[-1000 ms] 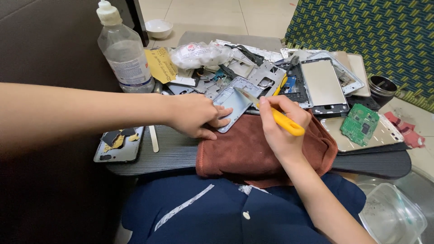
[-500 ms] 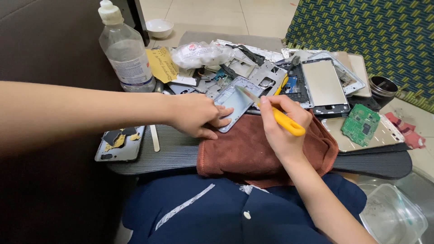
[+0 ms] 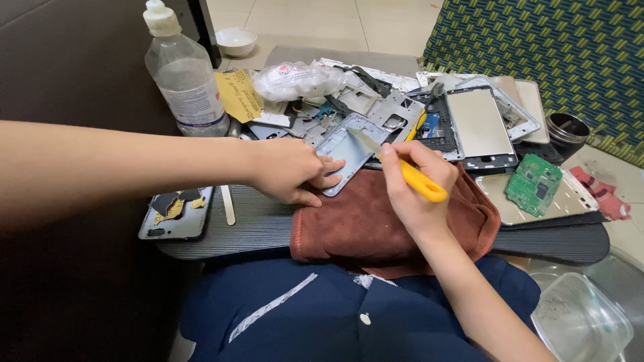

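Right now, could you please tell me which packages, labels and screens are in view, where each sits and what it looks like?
Label: white, wrapped around the clear plastic bottle at the board's far left.
Yellow paper slip: creased, just right of the bottle.
Plastic bag: crumpled, whitish, at the back of the pile.
Phone screen: blank, pale, rectangular, right of the yellow-handled tool.

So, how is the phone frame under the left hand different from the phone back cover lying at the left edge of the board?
The phone frame is pale blue-grey and lies partly on the brown cloth, pinned by the left hand, with the tool's metal blade on it. The back cover is dark with yellow patches and lies untouched on the board. Both lie flat.
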